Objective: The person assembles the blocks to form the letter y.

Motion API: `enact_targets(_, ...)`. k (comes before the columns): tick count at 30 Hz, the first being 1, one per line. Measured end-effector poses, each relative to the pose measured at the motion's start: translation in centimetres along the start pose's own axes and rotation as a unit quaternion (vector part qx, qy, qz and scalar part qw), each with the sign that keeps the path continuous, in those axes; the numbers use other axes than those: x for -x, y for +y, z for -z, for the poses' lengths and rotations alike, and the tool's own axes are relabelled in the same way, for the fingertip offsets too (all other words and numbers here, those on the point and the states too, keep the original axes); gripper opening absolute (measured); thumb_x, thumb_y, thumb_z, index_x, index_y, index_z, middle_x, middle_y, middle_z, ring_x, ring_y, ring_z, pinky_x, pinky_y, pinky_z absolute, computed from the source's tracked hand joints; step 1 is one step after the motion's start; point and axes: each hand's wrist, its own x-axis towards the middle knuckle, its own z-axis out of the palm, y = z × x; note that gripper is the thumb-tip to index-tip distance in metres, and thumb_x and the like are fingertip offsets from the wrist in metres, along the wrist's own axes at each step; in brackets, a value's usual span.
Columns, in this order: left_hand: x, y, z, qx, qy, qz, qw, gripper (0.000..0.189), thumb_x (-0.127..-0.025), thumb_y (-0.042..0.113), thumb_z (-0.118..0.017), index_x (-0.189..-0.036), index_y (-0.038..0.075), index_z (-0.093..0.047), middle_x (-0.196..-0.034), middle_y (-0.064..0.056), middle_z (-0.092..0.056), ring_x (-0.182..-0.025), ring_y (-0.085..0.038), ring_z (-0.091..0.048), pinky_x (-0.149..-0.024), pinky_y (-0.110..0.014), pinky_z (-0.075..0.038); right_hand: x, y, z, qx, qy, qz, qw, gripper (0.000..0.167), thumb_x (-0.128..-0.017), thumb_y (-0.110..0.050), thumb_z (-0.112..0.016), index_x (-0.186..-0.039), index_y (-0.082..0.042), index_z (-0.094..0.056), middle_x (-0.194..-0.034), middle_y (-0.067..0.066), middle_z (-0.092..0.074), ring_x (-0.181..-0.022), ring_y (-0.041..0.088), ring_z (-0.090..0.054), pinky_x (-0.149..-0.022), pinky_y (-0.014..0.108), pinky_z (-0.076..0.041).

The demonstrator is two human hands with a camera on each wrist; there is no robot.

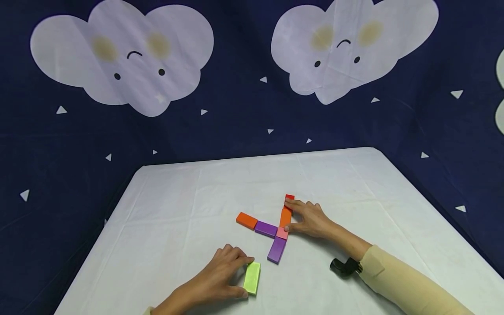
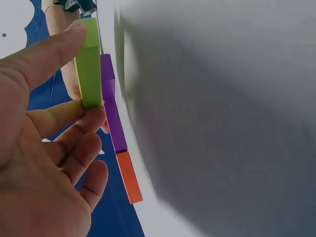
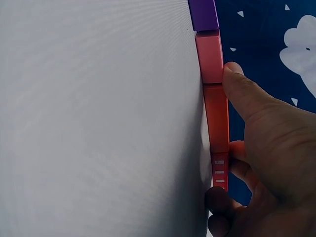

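Observation:
On the near part of the white table, my left hand (image 1: 222,275) pinches a lime-green block (image 1: 252,278) lengthwise between thumb and index finger. In the left wrist view the other fingers of that hand curl loosely below the green block (image 2: 89,69). My right hand (image 1: 313,219) touches a row of blocks. Its thumb rests at the side of the pink block (image 3: 211,57), and its fingertips lie at the far end of the red block (image 1: 289,197). Between these sits an orange block (image 1: 285,216), lined up with both.
A purple block (image 1: 277,250) continues the row toward me. Another purple block (image 1: 266,229) and a second orange block (image 1: 246,220) branch off to the left from the pink one. A black strapped device (image 1: 344,267) is at the right wrist. Dark blue cloth (image 1: 236,135) with clouds hangs behind the table.

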Motion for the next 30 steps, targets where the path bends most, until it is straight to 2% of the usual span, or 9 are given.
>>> enact_targets(6, -0.7, 0.2, -0.1, 0.009, -0.028, -0.014, 0.9995, 0.066, -0.073, 0.046, -0.076, -0.129, 0.018, -0.057, -0.109, 0.009, -0.054, -0.095, -0.003, -0.036, -0.081, -0.022, -0.031, -0.1, -0.1, 0.1, 0.002, 0.002, 0.001, 1.0000, 0.083, -0.072, -0.062, -0.068, -0.139, -0.017, -0.047, -0.144, 0.004, -0.048, -0.100, 0.024, -0.051, -0.073, 0.031, -0.025)
enact_targets(12, -1.2, 0.3, -0.5, 0.002, -0.022, -0.052, 0.9984, 0.065, -0.072, 0.046, -0.076, -0.128, 0.017, -0.057, -0.108, 0.009, -0.054, -0.095, -0.002, -0.036, -0.081, -0.020, -0.031, 0.0, -0.1, 0.1, 0.001, 0.000, 0.001, 1.0000, 0.083, -0.073, -0.062, -0.068, -0.140, -0.017, -0.047, -0.144, 0.005, -0.048, -0.107, 0.029, -0.052, -0.074, 0.031, -0.026)
enact_targets(24, -1.8, 0.3, -0.6, 0.002, -0.043, -0.097, 0.9944, 0.064, -0.076, 0.045, -0.073, -0.130, 0.017, -0.055, -0.112, 0.008, -0.054, -0.097, -0.003, -0.037, -0.082, -0.019, -0.032, 0.1, -0.2, 0.1, -0.005, -0.005, -0.001, 1.0000, 0.083, -0.073, -0.062, -0.067, -0.140, -0.017, -0.046, -0.144, 0.005, -0.047, -0.111, 0.030, -0.051, -0.075, 0.032, -0.026)
enact_targets(27, -1.9, 0.3, -0.5, -0.004, -0.048, -0.102, 0.9936, 0.063, -0.076, 0.044, -0.073, -0.130, 0.017, -0.055, -0.113, 0.008, -0.054, -0.097, -0.003, -0.037, -0.082, -0.019, -0.032, 0.0, -0.2, 0.1, -0.003, -0.005, 0.000, 1.0000, 0.083, -0.074, -0.062, -0.067, -0.140, -0.018, -0.046, -0.144, 0.005, -0.047, -0.109, 0.029, -0.052, -0.075, 0.032, -0.026)
enact_targets(30, -2.1, 0.2, -0.4, -0.002, -0.059, -0.094, 0.9938, 0.063, -0.077, 0.043, -0.073, -0.131, 0.018, -0.054, -0.114, 0.008, -0.053, -0.098, -0.003, -0.037, -0.083, -0.020, -0.032, 0.1, -0.2, 0.1, -0.003, -0.005, -0.001, 1.0000, 0.082, -0.074, -0.061, -0.067, -0.140, -0.018, -0.047, -0.144, 0.005, -0.047, -0.109, 0.028, -0.052, -0.075, 0.031, -0.026)
